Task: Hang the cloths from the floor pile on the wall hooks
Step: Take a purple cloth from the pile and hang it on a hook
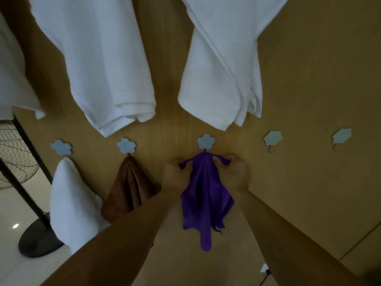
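Your left hand (177, 174) and right hand (233, 172) each pinch the purple cloth (206, 195). Its top sits at the middle flower hook (205, 141).

Right of the purple cloth (206, 193), the near bare hook (272, 138) and the far bare hook (341, 136) sit on open wood wall (309, 89) with nothing in front. Leftward, the brown cloth (129, 186) and white cloth (70, 203) crowd their hooks, with the fan stand (31, 234) beside them; big white towels (99, 65) hang just above the hook row.
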A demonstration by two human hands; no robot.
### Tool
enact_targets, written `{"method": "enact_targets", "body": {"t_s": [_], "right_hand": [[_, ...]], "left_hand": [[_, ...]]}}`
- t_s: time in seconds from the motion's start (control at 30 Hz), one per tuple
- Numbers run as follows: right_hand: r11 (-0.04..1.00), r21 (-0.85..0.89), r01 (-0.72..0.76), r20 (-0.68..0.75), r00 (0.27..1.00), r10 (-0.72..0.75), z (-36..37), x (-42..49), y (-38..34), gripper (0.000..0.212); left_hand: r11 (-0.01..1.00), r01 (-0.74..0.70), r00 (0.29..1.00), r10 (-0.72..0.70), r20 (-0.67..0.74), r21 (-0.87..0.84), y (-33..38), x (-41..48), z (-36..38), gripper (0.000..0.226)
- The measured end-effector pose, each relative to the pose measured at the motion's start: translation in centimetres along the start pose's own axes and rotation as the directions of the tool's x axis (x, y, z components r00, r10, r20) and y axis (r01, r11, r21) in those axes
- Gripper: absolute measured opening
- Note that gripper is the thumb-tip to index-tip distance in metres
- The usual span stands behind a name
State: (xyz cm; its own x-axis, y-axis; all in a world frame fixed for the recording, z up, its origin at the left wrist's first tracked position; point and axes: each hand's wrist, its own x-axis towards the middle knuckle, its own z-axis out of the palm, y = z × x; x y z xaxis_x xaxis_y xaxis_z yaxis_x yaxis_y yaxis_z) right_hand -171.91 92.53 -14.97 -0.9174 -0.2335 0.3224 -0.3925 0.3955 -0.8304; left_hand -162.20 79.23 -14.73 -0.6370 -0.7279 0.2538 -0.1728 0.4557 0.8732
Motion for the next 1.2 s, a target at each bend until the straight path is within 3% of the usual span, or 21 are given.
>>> {"method": "enact_targets", "body": {"t_s": [0.03, 0.1, 0.17, 0.2, 0.27, 0.33, 0.43, 0.5, 0.57, 0.63, 0.7, 0.77, 0.8, 0.9, 1.0, 1.1, 1.2], "right_hand": [[0.999, 0.022, -0.033, 0.035, 0.999, 0.033, 0.0, -0.1, 0.0, 0.024], [0.998, 0.040, -0.055, 0.078, 0.996, 0.052, -0.2, -0.3, -0.2, 0.025], [0.999, -0.031, -0.010, 0.079, 0.997, 0.012, -0.3, -0.5, -0.5, 0.031], [0.996, -0.088, 0.032, 0.071, 0.997, -0.026, -0.4, -0.7, -0.5, 0.033], [0.975, -0.203, 0.093, 0.066, 0.995, -0.081, -0.2, -1.0, -0.4, 0.031], [0.899, -0.411, 0.151, 0.070, 0.988, -0.134, 0.3, -1.5, 0.2, 0.030], [0.796, -0.574, 0.191, 0.157, 0.980, -0.122, 0.9, -2.5, 2.1, 0.024], [0.831, -0.532, 0.163, 0.243, 0.969, -0.035, 0.8, -2.9, 3.3, 0.021], [0.846, -0.511, 0.154, 0.262, 0.965, -0.017, 0.8, -3.0, 4.1, 0.023], [0.857, -0.483, 0.182, 0.202, 0.975, -0.093, 0.6, -3.0, 4.3, 0.021], [0.902, -0.351, 0.252, 0.087, 0.968, -0.236, 0.5, -3.0, 4.1, 0.018], [0.942, -0.091, 0.324, 0.003, 0.946, -0.325, 0.5, -3.1, 3.1, 0.020], [0.941, 0.025, 0.337, 0.014, 0.941, -0.338, 0.6, -3.3, 2.5, 0.025], [0.943, 0.118, 0.312, 0.176, 0.928, -0.330, 1.4, -3.5, 2.0, 0.047], [0.953, 0.033, 0.302, 0.300, 0.906, -0.297, 2.2, -4.3, 3.6, 0.067], [0.965, 0.008, 0.262, 0.412, 0.879, -0.242, 2.2, -4.9, 5.5, 0.067], [0.942, -0.168, 0.290, 0.520, 0.838, -0.165, 1.5, -5.0, 7.4, 0.064]], "left_hand": [[0.988, 0.124, 0.988, -0.115, 0.098, -0.087, 0.3, 0.0, 0.3, 0.021], [0.895, 0.404, 0.884, -0.328, 0.333, -0.192, 1.2, 0.0, 0.5, 0.011], [0.846, 0.508, 0.804, -0.401, 0.438, -0.159, 1.6, 0.3, 0.3, 0.013], [0.868, 0.487, 0.805, -0.401, 0.438, -0.100, 1.6, 0.6, 0.3, 0.021], [0.950, 0.248, 0.871, -0.305, 0.386, 0.191, 1.0, 0.6, 0.6, 0.034], [0.883, -0.024, 0.948, -0.129, 0.291, 0.469, -0.3, 0.0, 0.7, 0.041], [0.880, -0.233, 0.934, 0.084, 0.347, 0.414, -3.7, -1.0, 0.7, 0.036], [0.868, -0.313, 0.878, 0.110, 0.466, 0.386, -5.8, -1.3, 0.4, 0.026], [0.837, -0.334, 0.874, 0.103, 0.475, 0.434, -6.9, -1.3, -0.1, 0.029], [0.841, -0.279, 0.929, 0.115, 0.351, 0.463, -7.2, -1.3, -0.4, 0.037], [0.911, -0.186, 0.982, 0.159, 0.104, 0.367, -5.9, -1.6, -0.5, 0.032], [0.944, -0.260, 0.958, 0.279, -0.072, 0.201, -3.7, -2.0, -0.1, 0.034], [0.925, -0.344, 0.930, 0.359, -0.078, 0.160, -2.8, -2.2, 0.2, 0.039], [0.875, -0.462, 0.886, 0.446, 0.126, 0.148, -2.0, -2.9, 1.3, 0.051], [0.891, -0.382, 0.887, 0.280, 0.367, 0.244, -3.5, -3.3, 2.0, 0.064], [0.889, -0.315, 0.881, 0.143, 0.452, 0.332, -5.0, -3.6, 1.5, 0.062], [0.818, -0.321, 0.815, -0.018, 0.579, 0.477, -5.9, -3.6, 0.5, 0.054]]}}
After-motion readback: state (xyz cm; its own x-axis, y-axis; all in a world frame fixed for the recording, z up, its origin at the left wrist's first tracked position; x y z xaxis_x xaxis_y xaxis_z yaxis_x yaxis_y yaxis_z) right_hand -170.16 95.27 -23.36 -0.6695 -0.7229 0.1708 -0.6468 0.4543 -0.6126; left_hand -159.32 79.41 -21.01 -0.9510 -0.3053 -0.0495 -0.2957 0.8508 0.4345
